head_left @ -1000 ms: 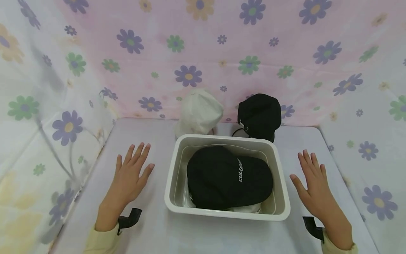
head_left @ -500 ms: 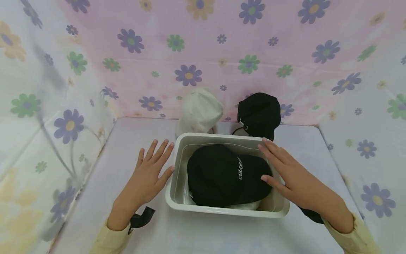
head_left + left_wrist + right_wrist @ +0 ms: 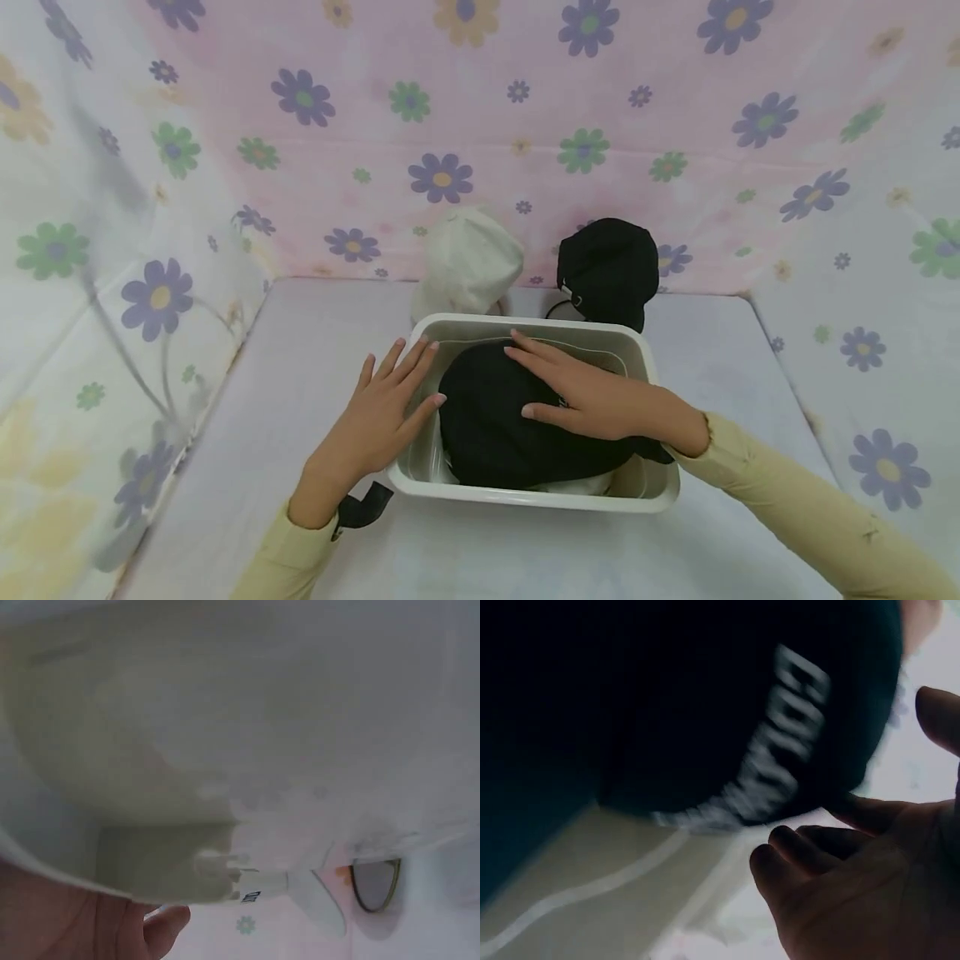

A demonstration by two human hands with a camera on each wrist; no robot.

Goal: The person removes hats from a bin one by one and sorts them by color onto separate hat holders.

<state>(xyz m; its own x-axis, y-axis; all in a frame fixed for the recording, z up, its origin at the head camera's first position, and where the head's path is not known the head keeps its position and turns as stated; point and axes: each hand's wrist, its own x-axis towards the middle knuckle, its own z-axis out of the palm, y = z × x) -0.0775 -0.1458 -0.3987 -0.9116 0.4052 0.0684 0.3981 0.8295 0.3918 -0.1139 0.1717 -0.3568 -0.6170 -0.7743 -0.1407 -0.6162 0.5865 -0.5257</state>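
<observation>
A black baseball cap (image 3: pixel 487 425) with white lettering lies in a whitish plastic bin (image 3: pixel 525 498). Part of a pale cloth item (image 3: pixel 581 486) shows under it. My right hand (image 3: pixel 588 396) is over the cap, fingers extended; whether it touches the cap is unclear. In the right wrist view, the right fingers (image 3: pixel 810 859) appear beside the cap's lettered brim (image 3: pixel 780 750). My left hand (image 3: pixel 382 412) spreads its straight fingers over the bin's left rim, near the cap and holding nothing. The left wrist view shows the bin's outside wall (image 3: pixel 187 735) and part of the left hand (image 3: pixel 97 922).
Behind the bin stand a white cap (image 3: pixel 468 262) and a black cap (image 3: pixel 609 271), both raised off the table (image 3: pixel 322 333). Flower-patterned cloth (image 3: pixel 480 125) encloses the back and sides.
My right hand has swung left from beside the bin to above the black cap. The left hand has moved right, from the table to the bin's left rim.
</observation>
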